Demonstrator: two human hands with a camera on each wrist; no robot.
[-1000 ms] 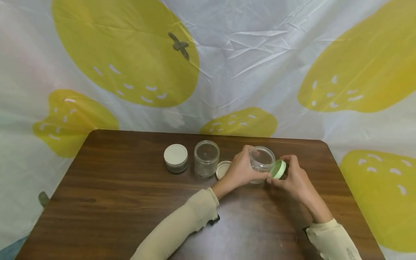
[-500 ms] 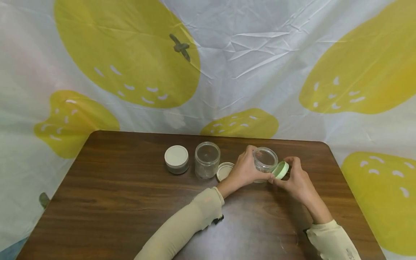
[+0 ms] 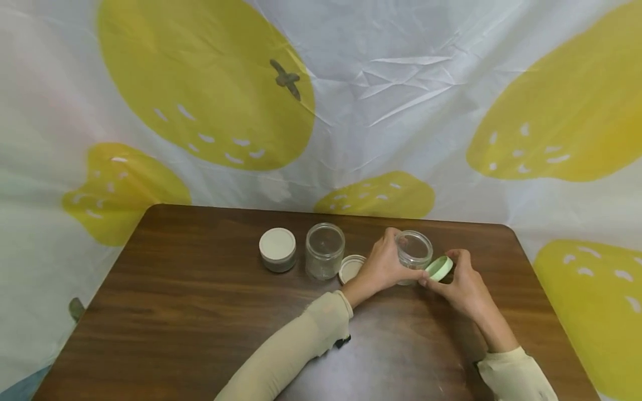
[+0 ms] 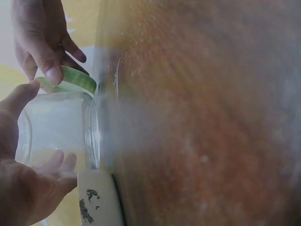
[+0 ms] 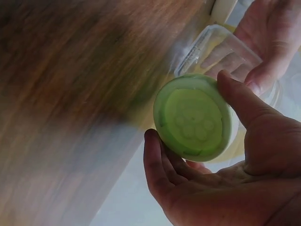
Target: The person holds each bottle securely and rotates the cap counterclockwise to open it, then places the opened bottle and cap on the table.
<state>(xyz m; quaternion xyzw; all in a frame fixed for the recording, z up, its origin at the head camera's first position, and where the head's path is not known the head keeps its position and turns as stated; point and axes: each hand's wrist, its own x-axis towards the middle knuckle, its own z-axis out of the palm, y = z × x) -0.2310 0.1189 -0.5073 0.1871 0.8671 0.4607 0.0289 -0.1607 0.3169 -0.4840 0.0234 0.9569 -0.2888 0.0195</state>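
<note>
My left hand [image 3: 386,264] grips a clear glass jar [image 3: 415,259], which stands upright and lidless on the table, with fingers behind it and thumb in front. My right hand [image 3: 463,284] pinches a light green round lid [image 3: 439,269] between thumb and fingers, tilted beside the jar's right side. In the right wrist view, a paw-print mark shows on the round face of the green lid [image 5: 193,120]. The left wrist view has the lid's edge [image 4: 77,79] right beside the jar wall [image 4: 56,125], with the left thumb tip close to it.
Left of the held jar, a cream lid [image 3: 351,268] lies on the brown wooden table [image 3: 200,312], partly behind the left wrist. Farther left stand a taller lidless glass jar [image 3: 325,253] and a short jar with a white lid [image 3: 278,249]. A lemon-print cloth [image 3: 341,111] hangs behind.
The green lid has turned from a steep lean to a flatter tilt in my right hand. My left hand keeps its hold on the jar. The head view has shifted slightly.
</note>
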